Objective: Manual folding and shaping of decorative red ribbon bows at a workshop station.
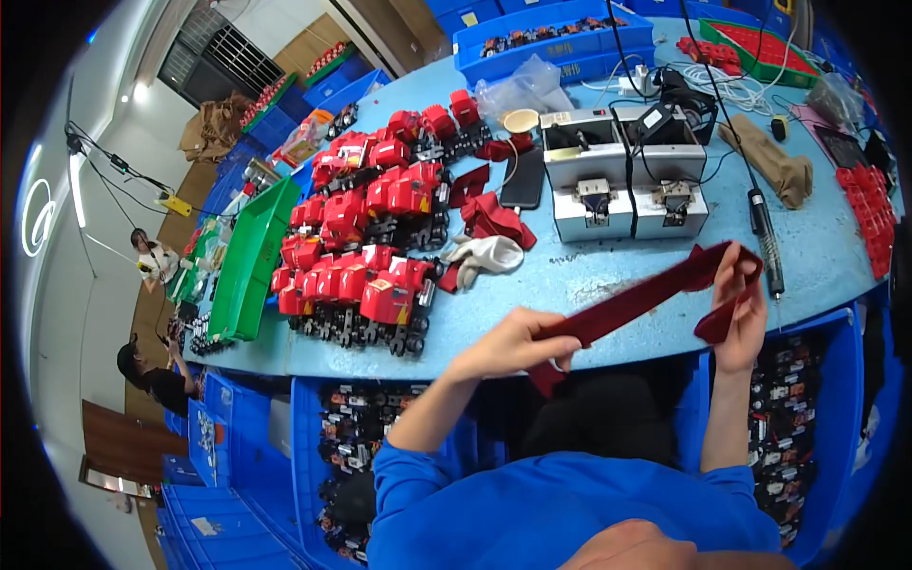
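A dark red strip of cloth [636, 302] is stretched between my hands above the table's front edge. My left hand [518, 344] is closed on one end, thumb on top, with a short tail hanging below it. My right hand [741, 313] is raised, with the other end looped over and around its fingers. Straight ahead stands a white metal box-shaped device [627, 176] with two dark latches on its front. To its right lies an electric screwdriver [765, 242] on a black cord. A white glove [486, 258] and crumpled red cloth [499, 220] rest left of the device.
Rows of red toy vehicles [366, 218] fill the table's left side, beside a green tray [252, 261]. A black phone [522, 179] and a brown sleeve [774, 161] lie near the device. Blue bins [309, 456] of dark parts flank my lap. Two people are far left.
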The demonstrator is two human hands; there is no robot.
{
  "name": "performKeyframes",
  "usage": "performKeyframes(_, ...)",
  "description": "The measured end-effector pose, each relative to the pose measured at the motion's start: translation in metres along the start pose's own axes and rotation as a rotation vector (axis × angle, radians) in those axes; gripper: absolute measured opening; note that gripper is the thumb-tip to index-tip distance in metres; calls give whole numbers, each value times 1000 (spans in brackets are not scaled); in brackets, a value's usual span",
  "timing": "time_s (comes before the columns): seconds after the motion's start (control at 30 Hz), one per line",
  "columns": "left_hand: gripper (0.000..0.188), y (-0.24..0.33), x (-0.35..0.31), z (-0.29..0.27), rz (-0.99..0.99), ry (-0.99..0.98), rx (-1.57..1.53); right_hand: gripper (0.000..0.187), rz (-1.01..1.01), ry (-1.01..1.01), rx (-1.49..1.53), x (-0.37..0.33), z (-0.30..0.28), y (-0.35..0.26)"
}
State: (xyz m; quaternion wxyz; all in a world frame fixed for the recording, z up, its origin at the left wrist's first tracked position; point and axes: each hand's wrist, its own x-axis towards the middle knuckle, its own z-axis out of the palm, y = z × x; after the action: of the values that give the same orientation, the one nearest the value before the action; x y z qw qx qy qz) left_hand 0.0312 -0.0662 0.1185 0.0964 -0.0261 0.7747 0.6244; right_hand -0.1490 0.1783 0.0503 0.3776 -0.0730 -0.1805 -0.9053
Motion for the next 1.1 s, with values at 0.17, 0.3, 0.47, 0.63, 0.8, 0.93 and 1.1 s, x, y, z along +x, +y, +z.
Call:
performKeyframes(0.17, 27, 41, 0, -29, 125, 4, -245, 32, 95, -86, 138, 6, -9, -18)
performKeyframes(0.3, 28, 54, 10, -37, 242, 38, -299, 42, -61, 130, 92, 5, 1, -3)
performKeyframes(0.47, 26, 65, 23, -23, 253, 33, -313, 50, -34, 99, -555, 14, 18, 35)
performKeyframes(0.63, 30, 63, 28, -10, 257, 43, -376, 69, 127, -164, -1267, 26, 32, 94)
performKeyframes(0.8, 30, 70, 25, 2, 294, 102, -539, 76, 198, -80, -1407, 30, 24, 113)
performKeyframes(0.93, 29, 69, 16, 5, 373, 256, -515, 35, 596, -12, -1580, 32, 12, 99)
performKeyframes(1.1, 25, 58, 10, 12, 376, 413, -233, 30, 446, -89, -1580, 28, 8, 90)
